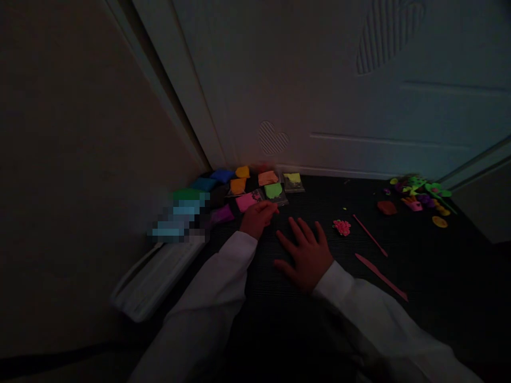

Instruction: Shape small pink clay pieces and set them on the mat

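Note:
My left hand (258, 220) is closed in a pinch just in front of the clay packets, with a small pinkish-red bit (277, 210) showing at its fingertips; the dim light hides its exact shape. Beside it, my right hand (306, 255) lies palm down on the dark tabletop (263, 276), fingers spread, holding nothing. Nearest the left hand are a pink clay packet (248, 201) and a light green one (273, 191). To the right of my right hand sit a cluster of small pink pieces (342, 227), a thin pink modelling tool (370, 235) and a pink clay knife (381, 276).
More clay packets, among them orange (238, 186), yellow (293, 180), blue (222, 175) and purple (222, 215), line the back left. A white case (159, 276) stands at left. Coloured clay figures (427, 197) and a brown lump (387, 207) sit far right. A white panel (339, 106) rises behind.

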Demonstrator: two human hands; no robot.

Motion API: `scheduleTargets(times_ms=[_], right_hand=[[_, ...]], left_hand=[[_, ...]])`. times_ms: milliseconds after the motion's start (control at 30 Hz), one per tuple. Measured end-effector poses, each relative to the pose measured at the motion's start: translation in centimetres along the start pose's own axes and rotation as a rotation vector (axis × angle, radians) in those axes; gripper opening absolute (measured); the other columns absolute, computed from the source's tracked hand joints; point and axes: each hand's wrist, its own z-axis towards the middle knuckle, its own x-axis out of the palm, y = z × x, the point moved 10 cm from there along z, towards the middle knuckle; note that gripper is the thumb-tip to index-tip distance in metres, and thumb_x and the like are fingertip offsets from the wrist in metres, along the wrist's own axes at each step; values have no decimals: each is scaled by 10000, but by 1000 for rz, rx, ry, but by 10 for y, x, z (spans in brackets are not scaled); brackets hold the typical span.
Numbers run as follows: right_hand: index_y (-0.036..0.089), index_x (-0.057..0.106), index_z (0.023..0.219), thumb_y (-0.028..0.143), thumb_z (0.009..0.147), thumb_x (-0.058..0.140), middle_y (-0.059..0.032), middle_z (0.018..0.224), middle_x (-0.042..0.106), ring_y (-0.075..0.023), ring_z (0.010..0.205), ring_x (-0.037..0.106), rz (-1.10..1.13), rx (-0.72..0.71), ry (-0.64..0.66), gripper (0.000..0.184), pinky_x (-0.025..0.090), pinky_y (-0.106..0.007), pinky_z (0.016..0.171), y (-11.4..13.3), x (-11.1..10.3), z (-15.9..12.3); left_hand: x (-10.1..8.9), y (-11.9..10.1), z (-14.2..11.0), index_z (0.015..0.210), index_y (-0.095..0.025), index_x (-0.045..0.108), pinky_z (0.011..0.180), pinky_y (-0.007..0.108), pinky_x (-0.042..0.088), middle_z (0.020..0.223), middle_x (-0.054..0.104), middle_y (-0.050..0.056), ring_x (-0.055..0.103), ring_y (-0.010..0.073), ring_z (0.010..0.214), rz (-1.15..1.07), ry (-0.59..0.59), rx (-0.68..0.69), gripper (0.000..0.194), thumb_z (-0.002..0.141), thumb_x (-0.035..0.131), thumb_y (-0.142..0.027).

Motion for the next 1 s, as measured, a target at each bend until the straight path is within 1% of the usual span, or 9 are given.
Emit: scheduleTargets(times_ms=[100, 233, 333, 433, 600, 700, 800, 867, 1000], right_hand=[[250, 360, 1167, 583, 706, 283, -65, 1315, 164, -286, 1171, 128, -9, 55, -26, 574, 9, -515, 901, -4, -3, 0], [256, 352, 1171, 601, 692, 286, -60, 1300, 211, -269, 1171, 143, 16, -66, 8, 593, 18, -498, 913, 11, 1, 1], [254, 375, 1156, 571, 712, 292, -64, 1303, 200, -286, 1167, 141, -22, 33, -33, 551, 20, -518, 900, -4, -1, 4], [253, 367, 1161, 564, 714, 298, -64, 1304, 196, -284, 1168, 138, -18, 59, -71, 548, 25, -516, 901, -10, -5, 5], [219, 293, 1206, 508, 726, 343, -82, 1301, 198, -265, 1172, 136, 14, 127, -200, 563, 44, -497, 915, -20, -27, 4], [218, 366, 1159, 426, 745, 373, -67, 1263, 284, -244, 1157, 192, 26, 186, -316, 464, 75, -482, 923, -40, -50, -7], [216, 497, 1021, 337, 762, 384, -45, 1123, 454, -203, 1096, 314, 62, 260, -444, 308, 167, -424, 927, -72, -69, -34], [205, 525, 980, 310, 758, 398, -46, 1028, 515, -176, 1005, 412, 95, 306, -470, 276, 277, -359, 882, -95, -70, -60], [186, 560, 929, 324, 751, 405, -61, 942, 554, -169, 870, 498, 87, 450, -338, 274, 390, -313, 754, -136, -39, -114]], left_hand=[[1, 0, 0, 610, -142, 503, 361, 172, 198, 385, 288, -75, 263, 29, 352, 9, 8, -8, 253, 630, 503, -395], [2, 0, -1, 606, -143, 497, 360, 171, 186, 384, 279, -78, 248, 27, 348, -7, 15, -15, 264, 628, 499, -406], [1, 0, -1, 615, -140, 498, 357, 170, 178, 397, 267, -78, 239, 26, 350, -8, 8, -10, 271, 626, 498, -411], [1, 0, -1, 623, -138, 506, 357, 169, 183, 405, 264, -77, 236, 26, 354, -7, 0, -14, 277, 624, 498, -415], [1, -2, -2, 705, -149, 542, 366, 165, 193, 405, 276, -77, 252, 32, 360, 1, -3, -11, 277, 627, 497, -411], [-2, -3, -1, 740, -154, 558, 368, 169, 195, 407, 287, -75, 263, 39, 361, 33, -12, 0, 293, 620, 500, -415], [2, -5, -3, 783, -163, 573, 386, 178, 239, 436, 357, -59, 319, 54, 388, 118, 52, 12, 301, 610, 510, -402], [10, -12, -9, 825, -179, 583, 440, 191, 302, 517, 449, -30, 395, 75, 462, 247, 149, 68, 298, 618, 512, -380], [36, -27, -31, 918, -220, 570, 683, 263, 384, 840, 540, 41, 486, 148, 765, 554, 434, 268, 313, 636, 512, -342]])
